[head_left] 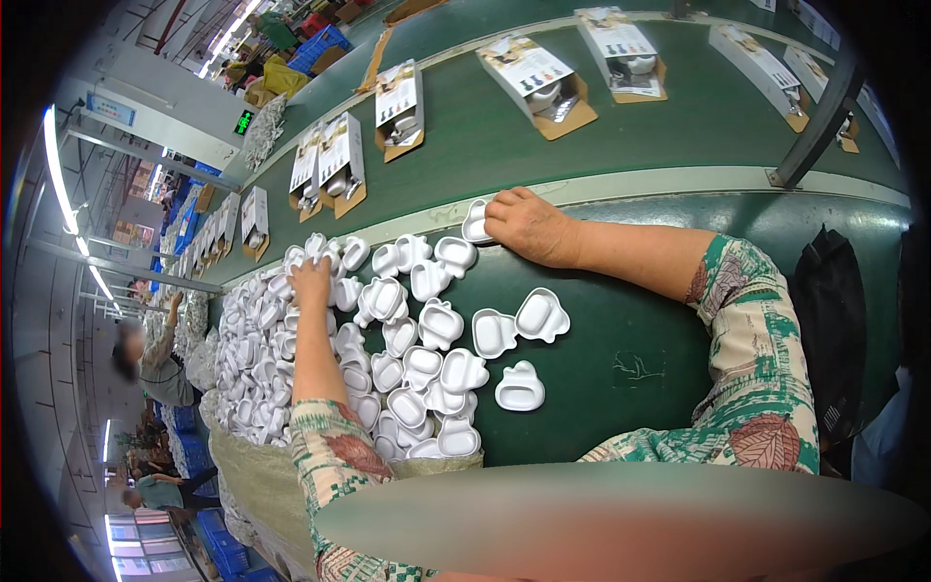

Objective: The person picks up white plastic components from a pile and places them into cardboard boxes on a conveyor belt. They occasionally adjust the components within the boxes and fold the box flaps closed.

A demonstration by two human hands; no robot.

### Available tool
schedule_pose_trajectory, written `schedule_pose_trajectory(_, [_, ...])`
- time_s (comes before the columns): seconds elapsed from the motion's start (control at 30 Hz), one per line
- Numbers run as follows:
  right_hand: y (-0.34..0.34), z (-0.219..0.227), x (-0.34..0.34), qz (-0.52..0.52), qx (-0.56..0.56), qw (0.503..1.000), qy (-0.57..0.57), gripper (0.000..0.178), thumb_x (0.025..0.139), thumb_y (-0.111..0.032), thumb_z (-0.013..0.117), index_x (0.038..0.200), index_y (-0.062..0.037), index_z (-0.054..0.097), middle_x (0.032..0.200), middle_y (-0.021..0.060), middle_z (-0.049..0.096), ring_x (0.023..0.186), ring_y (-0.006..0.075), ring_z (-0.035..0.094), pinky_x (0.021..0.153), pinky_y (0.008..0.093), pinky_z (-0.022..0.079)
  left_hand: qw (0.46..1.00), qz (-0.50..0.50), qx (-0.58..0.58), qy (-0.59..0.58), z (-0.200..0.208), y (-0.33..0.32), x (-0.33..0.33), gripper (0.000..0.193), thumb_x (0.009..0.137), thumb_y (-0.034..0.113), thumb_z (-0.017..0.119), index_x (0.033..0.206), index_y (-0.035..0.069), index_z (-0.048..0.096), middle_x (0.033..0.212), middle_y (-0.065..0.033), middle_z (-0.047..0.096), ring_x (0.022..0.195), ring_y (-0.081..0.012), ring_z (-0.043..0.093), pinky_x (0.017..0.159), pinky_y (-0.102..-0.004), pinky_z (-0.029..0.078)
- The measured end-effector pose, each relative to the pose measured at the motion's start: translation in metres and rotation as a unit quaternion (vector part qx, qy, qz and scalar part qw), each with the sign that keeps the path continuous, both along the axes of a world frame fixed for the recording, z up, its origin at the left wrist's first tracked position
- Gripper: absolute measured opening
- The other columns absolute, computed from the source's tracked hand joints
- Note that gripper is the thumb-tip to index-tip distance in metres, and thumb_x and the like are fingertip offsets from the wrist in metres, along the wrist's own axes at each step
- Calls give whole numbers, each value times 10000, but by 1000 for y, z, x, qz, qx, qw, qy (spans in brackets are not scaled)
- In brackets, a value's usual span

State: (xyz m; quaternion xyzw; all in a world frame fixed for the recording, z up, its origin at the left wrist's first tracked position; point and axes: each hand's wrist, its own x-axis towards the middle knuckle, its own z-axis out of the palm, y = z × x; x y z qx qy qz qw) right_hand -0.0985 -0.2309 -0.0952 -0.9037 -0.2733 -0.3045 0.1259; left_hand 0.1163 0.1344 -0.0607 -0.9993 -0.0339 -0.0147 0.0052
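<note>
Many small white plastic shells (439, 323), each with a rounded oblong hollow and small bumps along one side, lie on the green worktop. My left hand (310, 283) reaches into the heaped part of them, fingers spread over the shells and touching them. Close to the pale ledge at the worktop's far side, my right hand (531, 225) has its fingers closed on a single white plastic shell (475, 223). A few shells lie apart between my arms, among them one loose shell (520, 386) turned hollow side up.
Beyond the ledge runs a green conveyor belt (441, 145) carrying several open cardboard boxes (536, 78) with white items inside. A metal post (819, 126) stands at the right. A yellowish sack (254, 475) lies beneath the heap; black fabric (829, 320) hangs at the right. Other people are at the left.
</note>
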Motion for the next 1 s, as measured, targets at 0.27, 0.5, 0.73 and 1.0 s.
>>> schedule_pose_trajectory(0.27, [9, 9, 3, -24, 33, 999, 31, 87, 756, -116, 539, 820, -61, 561, 921, 81, 562, 905, 238, 529, 786, 363, 432, 964, -182, -192, -23, -4, -70, -78, 597, 848, 453, 521, 1288, 53, 470, 1312, -183, 472, 1209, -351, 448, 993, -519, 327])
schedule_pose_trajectory(0.5, [0, 13, 18, -36, 132, 990, 42, 124, 732, -144, 624, 785, -52, 561, 876, 94, 549, 880, 270, 520, 750, 385, 425, 971, -172, -161, -35, -2, -114, -104, 613, 856, 464, 510, 1329, 89, 403, 1400, -194, 348, 1281, -380, 350, 966, -703, 204])
schedule_pose_trajectory(0.73, [-37, 24, 104, -146, 73, 984, -73, 69, 777, -111, 590, 806, -60, 553, 894, 92, 554, 907, 276, 523, 755, 399, 424, 975, -171, -137, -44, -4, -112, -102, 597, 862, 456, 508, 1320, 85, 415, 1385, -173, 365, 1259, -361, 378, 965, -684, 232])
schedule_pose_trajectory(1.0, [-85, 22, 161, -359, -9, 932, -55, 130, 789, -67, 508, 880, -80, 599, 953, 95, 595, 932, 285, 556, 712, 430, 464, 979, -160, -114, -57, 4, -127, -115, 590, 863, 444, 506, 1318, 79, 421, 1388, -206, 364, 1267, -377, 369, 982, -671, 224])
